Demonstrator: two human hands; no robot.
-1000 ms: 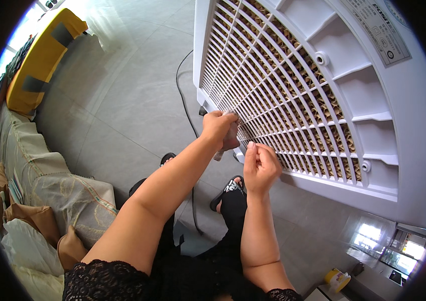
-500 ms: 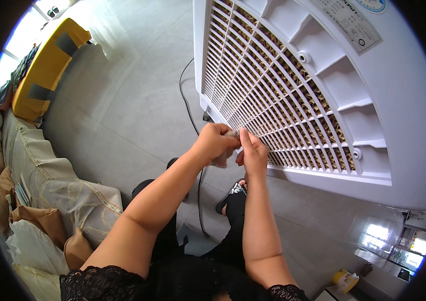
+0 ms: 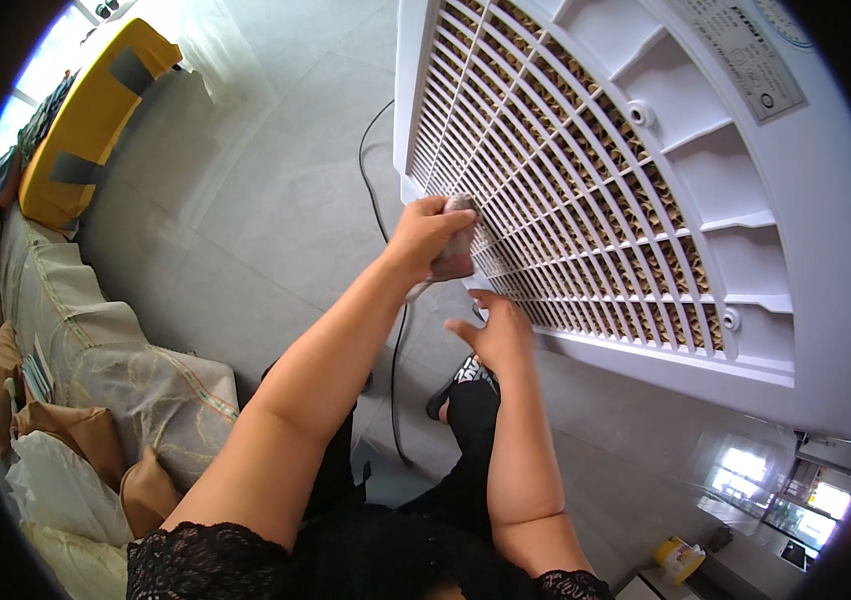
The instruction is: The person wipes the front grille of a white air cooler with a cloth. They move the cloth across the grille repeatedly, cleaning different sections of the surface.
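A bunched grey-and-pinkish cloth (image 3: 456,255) is pinched in my left hand (image 3: 423,238), right beside the lower left part of a white slatted grille (image 3: 555,190). Whether the cloth touches the slats I cannot tell. Below it, my right hand (image 3: 501,335) holds nothing, its thumb and fingers spread apart near the grille's bottom edge. The grille belongs to a large white air cooler (image 3: 833,300), and brown honeycomb padding (image 3: 653,185) shows behind its slats.
A black cable (image 3: 397,390) runs over the grey tiled floor (image 3: 235,210) beside my feet. To the left stands a sofa with a patterned cover (image 3: 135,340), holding brown cushions (image 3: 70,430). A yellow panel (image 3: 95,130) stands beyond it, and a yellow-and-white tub (image 3: 680,558) lies lower right.
My hands have come apart. The left has moved up with the cloth beside the grille; the right has let go and opened lower down. The cooler appears shifted slightly right and down in view.
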